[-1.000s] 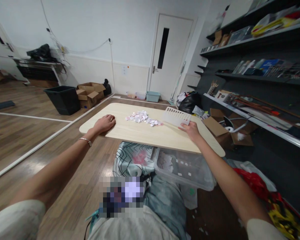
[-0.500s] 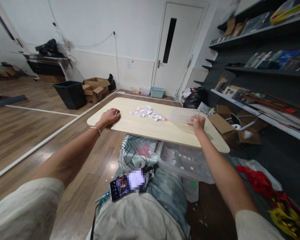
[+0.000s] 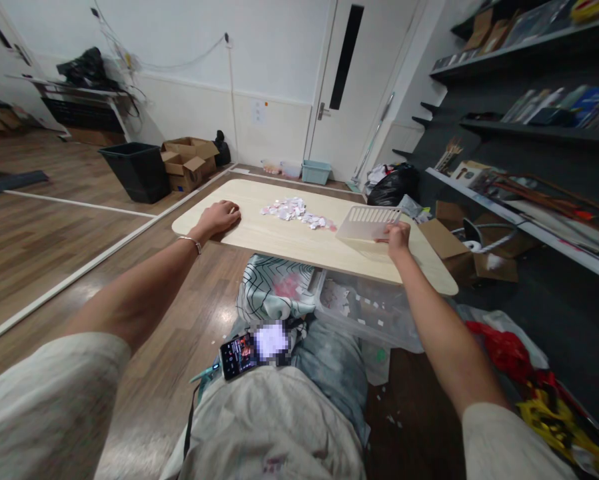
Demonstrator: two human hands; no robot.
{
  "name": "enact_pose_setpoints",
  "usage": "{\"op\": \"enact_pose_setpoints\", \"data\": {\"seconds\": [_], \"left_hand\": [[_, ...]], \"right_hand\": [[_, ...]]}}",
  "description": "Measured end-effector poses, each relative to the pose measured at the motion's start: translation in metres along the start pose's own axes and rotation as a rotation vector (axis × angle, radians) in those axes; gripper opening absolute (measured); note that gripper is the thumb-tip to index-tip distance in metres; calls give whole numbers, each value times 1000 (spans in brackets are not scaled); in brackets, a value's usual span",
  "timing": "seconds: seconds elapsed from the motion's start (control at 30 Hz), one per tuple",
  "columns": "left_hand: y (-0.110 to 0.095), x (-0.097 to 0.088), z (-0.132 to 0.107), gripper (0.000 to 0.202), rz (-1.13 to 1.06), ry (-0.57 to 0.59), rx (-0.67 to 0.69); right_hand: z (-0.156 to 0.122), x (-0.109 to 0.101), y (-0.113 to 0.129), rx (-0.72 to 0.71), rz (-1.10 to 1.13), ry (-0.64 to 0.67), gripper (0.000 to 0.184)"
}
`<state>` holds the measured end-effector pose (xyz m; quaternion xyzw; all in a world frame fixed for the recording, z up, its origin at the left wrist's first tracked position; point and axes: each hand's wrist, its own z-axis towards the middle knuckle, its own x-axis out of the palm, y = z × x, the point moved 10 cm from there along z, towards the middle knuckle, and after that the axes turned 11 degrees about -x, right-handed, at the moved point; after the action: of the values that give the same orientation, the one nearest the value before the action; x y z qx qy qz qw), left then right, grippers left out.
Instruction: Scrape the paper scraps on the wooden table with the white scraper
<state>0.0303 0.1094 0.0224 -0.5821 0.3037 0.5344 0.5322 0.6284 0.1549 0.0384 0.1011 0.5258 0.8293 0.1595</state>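
My right hand (image 3: pixel 398 238) is closed on the near right corner of a white plastic panel (image 3: pixel 363 228) with a row of slots along its far edge. The panel is tilted over the right part of a pale wooden tabletop (image 3: pixel 259 252). My left hand (image 3: pixel 220 217) rests on the left part of the tabletop, its fingers loosely bent and holding nothing. Between my hands, small white and pinkish paper pieces (image 3: pixel 293 209) lie in a loose heap. Under the near edge stands a clear plastic bin (image 3: pixel 369 320) with similar pieces inside.
A phone (image 3: pixel 238 355) lies on my lap beside a patterned cloth (image 3: pixel 259 287). At right are an open cardboard box (image 3: pixel 442 248) and dark shelves (image 3: pixel 519 137). A black bin (image 3: pixel 140 175) and more boxes (image 3: pixel 188 163) stand at far left.
The slotted panel has turned in my right hand, so its face and slots show more clearly. My left hand has stayed in place on the tabletop. The camera view has tilted slightly downward.
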Motion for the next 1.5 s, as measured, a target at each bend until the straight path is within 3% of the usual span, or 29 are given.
{"op": "enact_pose_setpoints", "data": {"seconds": [0.5,0.97,1.27,1.5], "left_hand": [[4,1,5,59,-28,-17,-16],[1,-1,1,61,-12,-7,-13],[2,-1,2,59,-29,-11,-28],[0,-2,0,62,-17,-18,0]], "right_hand": [[-1,5,-2,15,2,6,27],[-2,5,-3,46,19,2,45],[-4,4,-1,52,21,-24,23],[-6,9,-4,89,17,-7,22]]}}
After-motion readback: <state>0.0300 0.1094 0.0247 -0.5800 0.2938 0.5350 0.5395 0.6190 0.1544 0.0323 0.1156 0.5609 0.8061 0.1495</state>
